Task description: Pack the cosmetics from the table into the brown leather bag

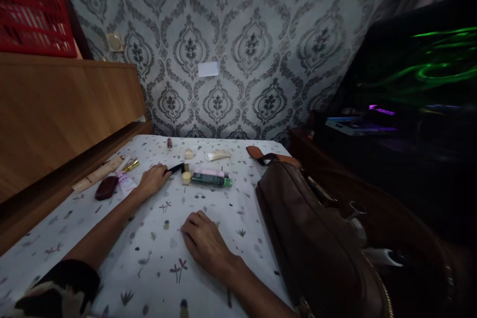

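My left hand (153, 180) reaches out over the patterned white cloth (156, 253) and closes its fingers on a slim black pencil-like stick (175, 168). Just beyond it lie a small cream jar (186, 177), a dark green bottle (211, 180) and a pink tube (208, 172). My right hand (203, 240) rests palm down on the cloth nearer to me, fingers curled loosely, holding nothing I can see. A brown leather bag (316, 238) lies to its right.
More cosmetics lie scattered: a cream tube (217, 155), a dark red case (106, 188), a gold lipstick (131, 164), a long beige stick (97, 174). A wooden cabinet (55, 114) stands at left with a red crate (33, 10) on top. Dark furniture is at right.
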`<action>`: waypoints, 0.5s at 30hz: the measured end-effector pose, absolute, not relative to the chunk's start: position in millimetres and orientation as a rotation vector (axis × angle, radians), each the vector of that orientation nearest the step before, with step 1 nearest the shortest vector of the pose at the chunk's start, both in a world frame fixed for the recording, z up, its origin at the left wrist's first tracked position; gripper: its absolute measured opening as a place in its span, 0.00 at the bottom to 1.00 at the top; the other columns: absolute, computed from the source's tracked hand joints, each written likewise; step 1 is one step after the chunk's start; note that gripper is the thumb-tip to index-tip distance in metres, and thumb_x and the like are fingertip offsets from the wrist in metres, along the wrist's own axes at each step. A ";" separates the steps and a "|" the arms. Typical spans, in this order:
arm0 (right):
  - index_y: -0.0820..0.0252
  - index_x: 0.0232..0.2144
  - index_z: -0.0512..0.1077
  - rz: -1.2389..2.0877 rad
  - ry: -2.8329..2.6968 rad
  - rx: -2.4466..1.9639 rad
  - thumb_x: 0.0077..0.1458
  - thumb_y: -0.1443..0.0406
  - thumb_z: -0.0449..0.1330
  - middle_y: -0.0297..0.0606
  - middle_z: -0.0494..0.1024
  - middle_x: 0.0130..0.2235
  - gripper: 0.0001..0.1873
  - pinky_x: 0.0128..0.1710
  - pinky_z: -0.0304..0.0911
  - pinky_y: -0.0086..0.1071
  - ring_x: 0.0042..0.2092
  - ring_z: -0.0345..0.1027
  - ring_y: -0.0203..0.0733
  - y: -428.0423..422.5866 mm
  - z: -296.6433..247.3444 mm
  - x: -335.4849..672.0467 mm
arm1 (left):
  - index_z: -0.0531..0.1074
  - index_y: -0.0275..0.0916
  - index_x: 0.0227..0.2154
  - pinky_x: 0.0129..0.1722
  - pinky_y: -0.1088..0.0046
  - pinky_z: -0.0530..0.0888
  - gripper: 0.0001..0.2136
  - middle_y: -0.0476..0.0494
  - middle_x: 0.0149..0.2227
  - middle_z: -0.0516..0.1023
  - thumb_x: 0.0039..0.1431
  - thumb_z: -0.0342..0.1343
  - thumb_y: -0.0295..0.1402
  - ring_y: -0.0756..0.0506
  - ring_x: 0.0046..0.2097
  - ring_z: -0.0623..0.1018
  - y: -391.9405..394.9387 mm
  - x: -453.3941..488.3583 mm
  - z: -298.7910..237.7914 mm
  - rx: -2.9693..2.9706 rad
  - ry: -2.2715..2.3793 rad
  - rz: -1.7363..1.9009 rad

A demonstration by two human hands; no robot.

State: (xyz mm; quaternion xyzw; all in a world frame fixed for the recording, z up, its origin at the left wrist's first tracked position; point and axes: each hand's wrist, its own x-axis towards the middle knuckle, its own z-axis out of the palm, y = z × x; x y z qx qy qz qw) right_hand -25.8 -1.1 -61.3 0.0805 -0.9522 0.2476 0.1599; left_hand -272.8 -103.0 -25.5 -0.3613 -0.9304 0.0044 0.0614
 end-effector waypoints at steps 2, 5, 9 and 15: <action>0.63 0.35 0.74 0.701 -2.712 0.239 0.60 0.73 0.56 0.40 0.74 0.39 0.07 0.44 0.64 0.34 0.43 0.64 0.42 -0.8 -60.5 -25.2 | 0.70 0.39 0.44 0.40 0.67 0.70 0.16 0.37 0.48 0.76 0.68 0.41 0.41 0.39 0.50 0.75 -109.0 -267.6 -22.5 -1.043 -2.859 0.039; 0.63 0.35 0.74 0.699 -2.706 0.253 0.60 0.73 0.56 0.40 0.74 0.39 0.07 0.44 0.64 0.33 0.43 0.64 0.42 -0.8 -59.2 -24.7 | 0.68 0.37 0.44 0.37 0.65 0.70 0.14 0.35 0.47 0.77 0.65 0.44 0.40 0.37 0.47 0.77 -119.8 -258.1 -18.8 -0.978 -2.917 0.075; 0.62 0.34 0.74 0.675 -2.716 0.269 0.61 0.73 0.56 0.40 0.74 0.39 0.06 0.45 0.64 0.34 0.43 0.64 0.42 -0.7 -57.6 -24.8 | 0.69 0.41 0.39 0.36 0.66 0.69 0.15 0.39 0.43 0.78 0.63 0.48 0.46 0.37 0.45 0.78 -132.6 -240.3 -14.6 -1.024 -2.956 0.089; 0.62 0.31 0.73 0.618 -2.721 0.272 0.61 0.72 0.56 0.39 0.75 0.37 0.08 0.43 0.63 0.32 0.41 0.66 0.41 0.5 -54.4 -23.6 | 0.68 0.41 0.36 0.35 0.66 0.69 0.20 0.40 0.41 0.79 0.65 0.39 0.51 0.38 0.43 0.79 -139.1 -205.9 -10.7 -1.065 -2.967 0.060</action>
